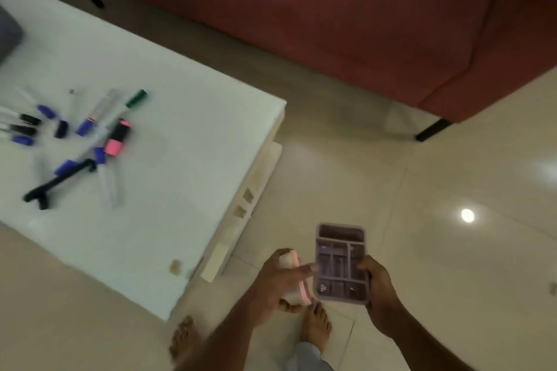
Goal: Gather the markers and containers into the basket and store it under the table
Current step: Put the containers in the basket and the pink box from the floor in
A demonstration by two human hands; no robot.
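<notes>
Down at the near edge, two bare feet (316, 325) stand on the pale tiled floor (422, 250), just off the table's near right corner. Above them both hands are up and busy. The left hand (280, 283) has its fingers wrapped tight around a small white container with a pink edge (294, 280), while its forefinger stretches right to touch the side of the tray. The right hand (378, 286) clamps the near right corner of a mauve compartment tray (340, 262), thumb on its rim, fingers underneath; the tray is held tilted over the floor, its divided sections open to view. What sits in those sections is too blurred to tell.

Moving left and farther out, the white low table (180, 159) carries the scatter of markers (90, 129) on its left half: several with blue caps, a few black-capped ones at the far left edge, and a long black one (57, 184) nearest. A pink and black highlighter (117, 138) lies in the middle of the pile, and a green-capped marker (135, 98) sits at the far side of the group. A grey object (9, 36) shows at the table's left edge, cut off by the frame.

Farthest back, a red sofa (331, 9) runs across the scene, one dark leg (432, 129) planted on the tiles at right.
</notes>
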